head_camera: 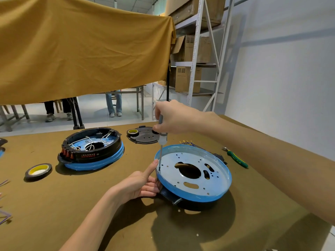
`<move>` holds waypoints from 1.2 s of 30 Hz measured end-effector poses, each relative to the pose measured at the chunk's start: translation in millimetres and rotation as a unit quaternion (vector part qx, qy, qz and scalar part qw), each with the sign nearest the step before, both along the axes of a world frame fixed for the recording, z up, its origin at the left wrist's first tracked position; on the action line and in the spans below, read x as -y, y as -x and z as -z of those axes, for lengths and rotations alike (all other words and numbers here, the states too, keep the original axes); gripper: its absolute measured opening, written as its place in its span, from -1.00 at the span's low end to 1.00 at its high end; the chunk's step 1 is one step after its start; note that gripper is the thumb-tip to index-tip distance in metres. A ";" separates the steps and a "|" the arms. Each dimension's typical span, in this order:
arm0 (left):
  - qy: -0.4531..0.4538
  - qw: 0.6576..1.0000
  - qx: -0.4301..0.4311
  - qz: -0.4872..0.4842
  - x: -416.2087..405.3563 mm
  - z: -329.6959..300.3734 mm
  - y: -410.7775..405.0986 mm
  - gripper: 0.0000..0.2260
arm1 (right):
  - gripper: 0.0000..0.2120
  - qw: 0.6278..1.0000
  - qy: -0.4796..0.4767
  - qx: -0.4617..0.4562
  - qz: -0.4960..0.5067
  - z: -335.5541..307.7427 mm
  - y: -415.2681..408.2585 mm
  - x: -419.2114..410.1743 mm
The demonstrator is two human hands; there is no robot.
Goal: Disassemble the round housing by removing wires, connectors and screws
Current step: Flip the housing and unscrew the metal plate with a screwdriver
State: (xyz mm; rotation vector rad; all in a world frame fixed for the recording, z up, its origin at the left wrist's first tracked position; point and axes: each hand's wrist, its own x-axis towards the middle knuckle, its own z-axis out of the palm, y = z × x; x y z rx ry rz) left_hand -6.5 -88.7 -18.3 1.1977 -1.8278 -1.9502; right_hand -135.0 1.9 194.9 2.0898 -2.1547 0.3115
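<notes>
your right hand (174, 117) is gripping the upright screwdriver (161, 142), tip bearing down near the housing (195, 178) rim, while your left hand (139, 183) is steadying it, forefinger beside the shaft.

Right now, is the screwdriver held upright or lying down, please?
Upright: the right hand grips the screwdriver, tip down on the housing's plate.

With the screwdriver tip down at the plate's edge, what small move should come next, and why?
Probably turn the screwdriver to back that screw out. The right hand grips its handle upright, the tip sits on the metal plate near the rim, and the left hand steadies the housing there.
</notes>
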 end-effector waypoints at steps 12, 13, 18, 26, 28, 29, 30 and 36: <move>-0.009 1.000 -0.005 0.008 0.0 -1.1 -1.7 -0.12 | -0.71 0.999 0.015 -0.044 0.004 1.0 1.0 4.6; -0.009 1.000 -0.004 0.007 0.6 -1.3 -1.9 -0.10 | -0.76 1.000 -0.016 -0.008 -0.010 -3.8 1.5 4.0; -0.014 1.000 -0.004 0.001 2.3 -0.1 -2.0 -0.09 | -0.60 0.999 -0.049 -0.001 -0.005 -5.0 6.3 -0.6; -0.007 1.000 0.001 0.007 3.1 -0.4 -3.1 -0.09 | -0.63 0.999 -0.034 0.014 -0.030 0.8 14.2 6.4; -0.008 1.000 0.003 0.000 2.4 -0.9 -2.3 -0.07 | -0.53 0.995 -0.064 0.050 -0.053 -3.4 10.9 5.3; -0.009 1.000 0.003 -0.003 1.8 -0.8 -1.8 -0.06 | -0.50 0.994 -0.071 0.049 -0.063 -3.4 9.5 5.6; -0.011 1.000 0.003 -0.006 1.4 -1.0 -1.5 -0.05 | -0.49 0.994 -0.072 0.038 -0.067 -2.5 8.4 6.7; -0.011 1.000 0.007 -0.014 2.4 0.2 -0.1 -0.07 | -0.50 0.993 -0.007 -0.116 0.002 4.5 10.8 15.8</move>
